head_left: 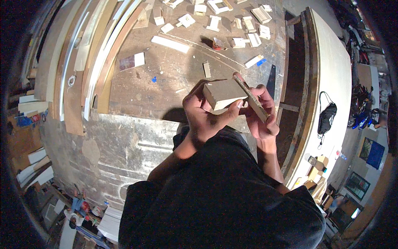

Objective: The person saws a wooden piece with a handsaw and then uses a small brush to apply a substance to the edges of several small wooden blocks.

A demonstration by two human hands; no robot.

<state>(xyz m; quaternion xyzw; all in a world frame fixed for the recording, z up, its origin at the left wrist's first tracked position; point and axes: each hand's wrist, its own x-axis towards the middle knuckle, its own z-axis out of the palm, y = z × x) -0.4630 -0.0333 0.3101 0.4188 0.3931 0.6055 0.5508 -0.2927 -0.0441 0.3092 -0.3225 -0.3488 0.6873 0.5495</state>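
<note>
Head view, only one there is: both hands are up in front of the body, around the near edge of the brown tabletop (166,93), each busy with a bit of wood. The left hand (197,108) has its fingers wrapped round a chunky wood block (226,92), thumb laid along the pale near side and the broad brownish face turned up. The right hand (263,124) is gripping a thin wood piece (258,104) with its fingers, slanted and rough narrow edge up, right by the block's right end. Can't honestly tell if the two are touching there.

As for the tabletop, there's a bunch of small wooden pieces (213,23) scattered toward the far edge, plus a pale flat strip (170,44) a bit closer in. A little wood offcut (206,69) sits just beyond the hands, and a two-tone rectangle (132,61) is over toward the left. Long boards (89,62) run along the left edge, some poking out past the near left corner. Off past the right edge is a pale panel (331,74) with a black drawstring pouch (327,118) lying on it.
</note>
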